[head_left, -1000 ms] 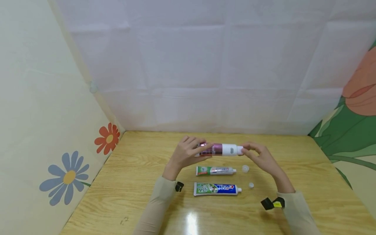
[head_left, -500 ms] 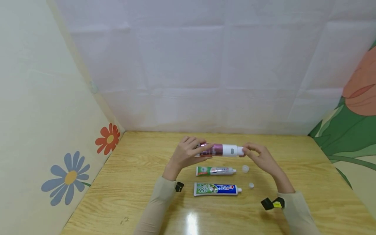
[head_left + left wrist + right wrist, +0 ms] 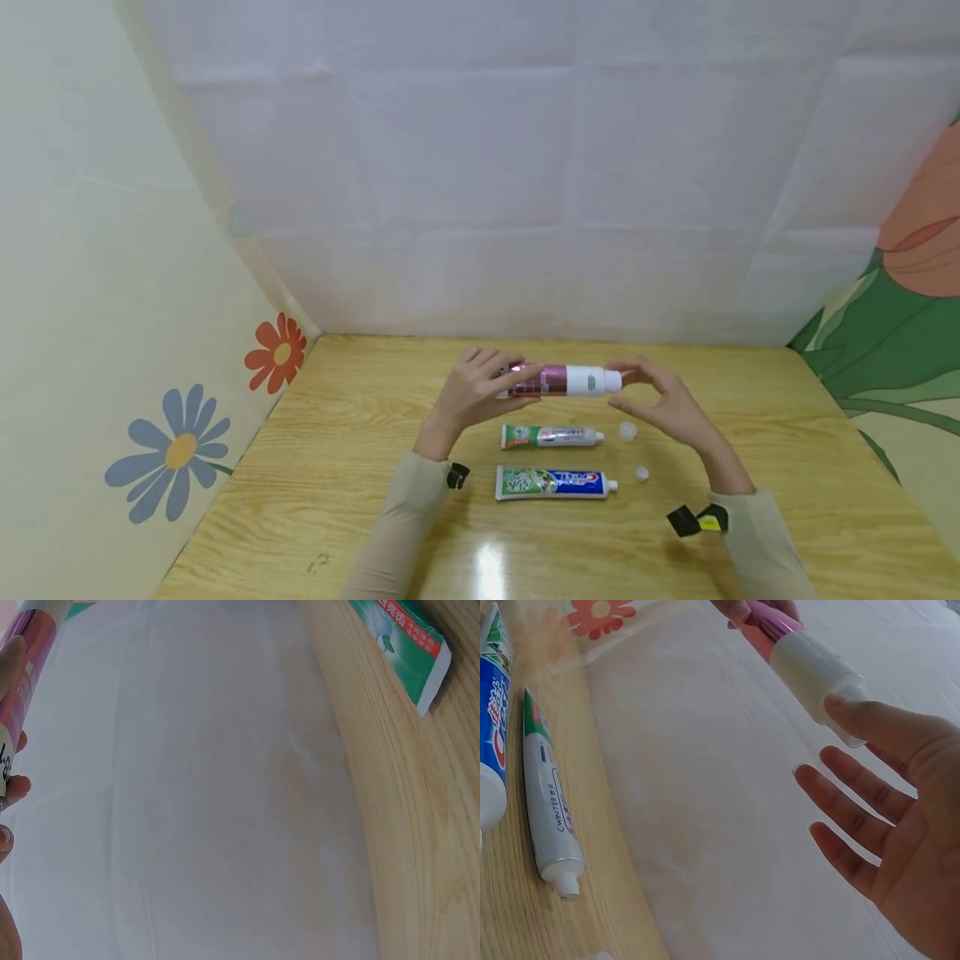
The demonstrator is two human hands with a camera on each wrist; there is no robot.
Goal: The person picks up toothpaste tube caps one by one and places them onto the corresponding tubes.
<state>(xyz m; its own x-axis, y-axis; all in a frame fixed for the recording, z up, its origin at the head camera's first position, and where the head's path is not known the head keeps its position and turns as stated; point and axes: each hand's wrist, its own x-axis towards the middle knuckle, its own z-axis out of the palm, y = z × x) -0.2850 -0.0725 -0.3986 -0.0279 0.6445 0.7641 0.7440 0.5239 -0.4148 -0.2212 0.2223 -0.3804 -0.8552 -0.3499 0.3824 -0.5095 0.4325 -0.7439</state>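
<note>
1. On your far left, the left wall (image 3: 75,292) bears a blue flower (image 3: 180,452) and, farther back, a red flower (image 3: 277,353).
2. Your left sleeve (image 3: 408,517) is beige, and a black device (image 3: 458,476) sits at its cuff.
3. Your left hand (image 3: 476,387) has its grip wrapped around the rear part of the pink tube (image 3: 558,380).
4. That pink tube is up in the air above the worktop (image 3: 585,550), between your hands, with its white end and white cap (image 3: 612,382) pointing right.
5. Nearer you than the tube in hand, the green tube (image 3: 551,437) lies flat on the worktop, its bare nozzle to the right.
6. Nearer still lies the longer blue tube (image 3: 555,483), roughly parallel, its bare nozzle also to the right.
7. Just beyond the nozzles are two loose caps: the larger cap (image 3: 627,431) by the green tube, the smaller cap (image 3: 642,474) by the blue one.
8. Your right hand (image 3: 667,404) has its grip wide about the white cap, thumb and index finger apart; your other fingers are spread. You cannot tell whether a fingertip touches the cap.
9. A black mount (image 3: 682,520) with a yellow patch is at your right cuff.
10. On your far right is a painted tulip (image 3: 926,225) with green leaves.
</note>
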